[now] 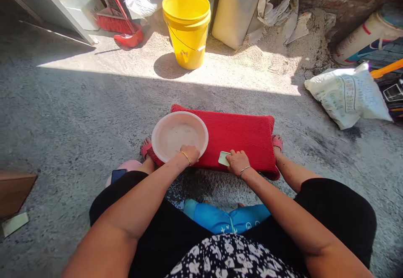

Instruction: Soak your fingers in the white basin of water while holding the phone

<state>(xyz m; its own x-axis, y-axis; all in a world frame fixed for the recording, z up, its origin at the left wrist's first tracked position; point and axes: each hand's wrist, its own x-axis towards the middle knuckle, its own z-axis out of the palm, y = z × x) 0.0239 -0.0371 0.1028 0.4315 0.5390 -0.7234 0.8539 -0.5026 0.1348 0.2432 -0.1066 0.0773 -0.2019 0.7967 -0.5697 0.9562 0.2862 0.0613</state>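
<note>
A pale pink basin rests on the left part of a long red cloth-covered pad, between my feet. My left hand is closed on the near rim of the basin, its fingers curled over the edge. What lies in the basin looks like cloudy liquid, but I cannot tell for sure. Right of the basin, my right hand grips a small pale green rectangular piece with a raised edge, held against or just over the red pad.
A yellow bucket stands ahead on the concrete floor. Behind it are a red broom and dustpan and a large sack. A white printed bag lies to the right. A phone is by my left knee; a cardboard box sits left.
</note>
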